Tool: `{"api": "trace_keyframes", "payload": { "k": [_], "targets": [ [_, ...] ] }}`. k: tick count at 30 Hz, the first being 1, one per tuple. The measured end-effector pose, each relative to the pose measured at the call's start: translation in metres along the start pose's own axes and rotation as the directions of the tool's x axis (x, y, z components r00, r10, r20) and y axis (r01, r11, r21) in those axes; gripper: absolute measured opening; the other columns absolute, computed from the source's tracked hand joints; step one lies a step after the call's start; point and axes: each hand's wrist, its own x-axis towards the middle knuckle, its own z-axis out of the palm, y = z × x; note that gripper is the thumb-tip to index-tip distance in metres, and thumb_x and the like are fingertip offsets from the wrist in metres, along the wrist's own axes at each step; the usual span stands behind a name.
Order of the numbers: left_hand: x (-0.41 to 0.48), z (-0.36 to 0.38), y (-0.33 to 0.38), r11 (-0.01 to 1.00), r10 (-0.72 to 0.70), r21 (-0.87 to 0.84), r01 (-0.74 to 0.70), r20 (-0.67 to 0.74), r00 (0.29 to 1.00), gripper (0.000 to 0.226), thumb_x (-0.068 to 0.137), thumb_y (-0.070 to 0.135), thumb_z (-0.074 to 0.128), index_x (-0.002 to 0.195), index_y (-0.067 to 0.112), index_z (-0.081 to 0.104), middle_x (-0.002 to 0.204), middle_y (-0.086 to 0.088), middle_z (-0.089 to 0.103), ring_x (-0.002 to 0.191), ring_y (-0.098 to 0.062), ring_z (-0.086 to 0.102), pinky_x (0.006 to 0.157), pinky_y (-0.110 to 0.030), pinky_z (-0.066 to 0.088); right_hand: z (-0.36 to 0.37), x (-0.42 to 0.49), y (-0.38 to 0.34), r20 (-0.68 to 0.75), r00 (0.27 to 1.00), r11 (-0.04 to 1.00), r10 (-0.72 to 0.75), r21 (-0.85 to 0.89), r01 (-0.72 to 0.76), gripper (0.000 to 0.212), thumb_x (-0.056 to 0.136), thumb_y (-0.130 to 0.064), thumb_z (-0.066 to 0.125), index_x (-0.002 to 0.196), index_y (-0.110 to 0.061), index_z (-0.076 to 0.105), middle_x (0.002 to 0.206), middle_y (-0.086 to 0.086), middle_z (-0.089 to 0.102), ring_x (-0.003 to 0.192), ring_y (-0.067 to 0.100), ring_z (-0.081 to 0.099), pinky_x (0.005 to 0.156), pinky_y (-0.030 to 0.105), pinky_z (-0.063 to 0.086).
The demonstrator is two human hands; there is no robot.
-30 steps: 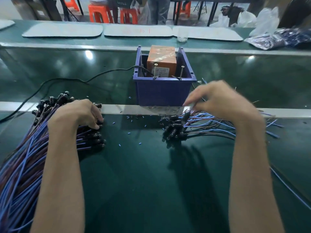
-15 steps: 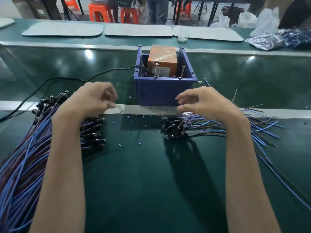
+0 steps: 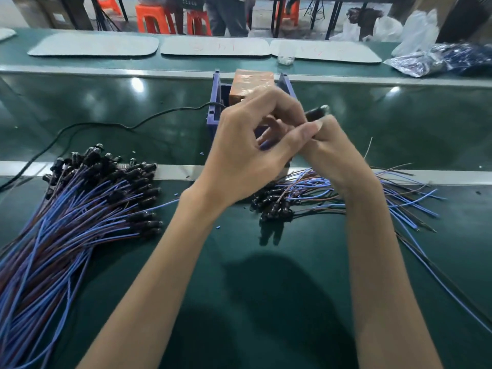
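My two hands meet in the air in front of the blue bin (image 3: 214, 113). My right hand (image 3: 332, 153) pinches a small black connector (image 3: 316, 113) whose tip sticks out above the thumb. My left hand (image 3: 247, 153) curls its fingers round the blue wire (image 3: 265, 145) that trails from that connector. A big bundle of blue and brown wires with black connectors (image 3: 87, 198) lies at the left. A smaller loose pile of the same wired connectors (image 3: 282, 201) lies under my right wrist.
An orange box (image 3: 251, 81) stands inside the blue bin. A black cable (image 3: 106, 125) runs from the bin to the left. Grey mats (image 3: 93, 45) and a plastic bag of parts (image 3: 439, 61) lie on the far bench. Orange stools and a person's legs are behind.
My left hand has left the big bundle and risen to the middle. My right hand has lifted one connector off the small pile, and both hands now hold it in front of the bin.
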Motion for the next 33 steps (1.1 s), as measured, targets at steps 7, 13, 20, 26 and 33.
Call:
{"api": "trace_keyframes", "payload": {
  "k": [7,13,20,26,33],
  "targets": [
    [0.008,-0.003,-0.024,0.74,-0.635,-0.151,0.655,0.162,0.755,0.035,0.091,0.052,0.055,0.09,0.017,0.05,0.101,-0.006,0.072,0.086,-0.016,0.07,0.077,-0.032,0.057,-0.007,0.001,-0.009,-0.212,0.97,0.981,-0.122,0.123,0.15,0.033,0.102,-0.019,0.036,0.082,-0.01,0.061,0.094,0.001,0.072,0.098,0.018,0.068,0.092,0.041,0.051],
    [0.013,-0.021,-0.024,0.612,-0.715,-0.672,0.418,-0.243,0.656,0.006,0.101,0.019,0.046,0.095,0.018,0.046,0.096,-0.005,0.074,0.083,-0.012,0.067,0.07,-0.02,0.053,-0.014,-0.003,-0.018,-0.265,0.959,0.912,-0.102,0.361,0.197,0.043,0.105,-0.023,0.024,0.071,-0.011,0.048,0.073,0.0,0.072,0.091,0.029,0.068,0.088,0.04,0.053],
    [0.013,-0.032,-0.022,0.778,-0.596,-0.476,0.411,-0.351,0.722,0.021,0.095,-0.001,0.048,0.106,0.013,0.059,0.093,0.002,0.069,0.076,-0.002,0.061,0.072,-0.015,0.048,-0.018,-0.005,-0.017,-0.365,0.929,0.905,-0.067,0.369,0.21,0.033,0.098,-0.02,0.047,0.065,-0.013,0.052,0.052,-0.006,0.036,0.047,0.009,0.03,0.049,0.021,0.041],
    [0.008,-0.036,-0.011,0.849,-0.472,-0.255,0.462,0.026,0.881,0.043,0.078,-0.02,0.033,0.088,0.014,0.057,0.074,0.006,0.068,0.066,-0.006,0.059,0.063,-0.016,0.046,-0.018,-0.008,-0.014,-0.33,0.917,0.974,-0.225,-0.047,0.222,0.018,0.084,-0.004,0.068,0.099,-0.014,0.068,0.07,0.008,0.039,0.054,0.01,0.029,0.055,0.027,0.022],
    [-0.002,-0.018,-0.005,0.885,-0.301,-0.134,0.447,0.567,0.767,0.05,0.079,-0.031,0.026,0.085,0.013,0.049,0.075,0.004,0.064,0.065,-0.005,0.06,0.063,-0.017,0.047,-0.014,-0.009,-0.013,-0.143,0.94,0.946,-0.308,-0.153,0.287,0.042,0.081,0.001,0.068,0.118,-0.018,0.06,0.084,-0.001,0.043,0.064,0.04,0.033,0.058,0.034,0.026]
  ]
}}
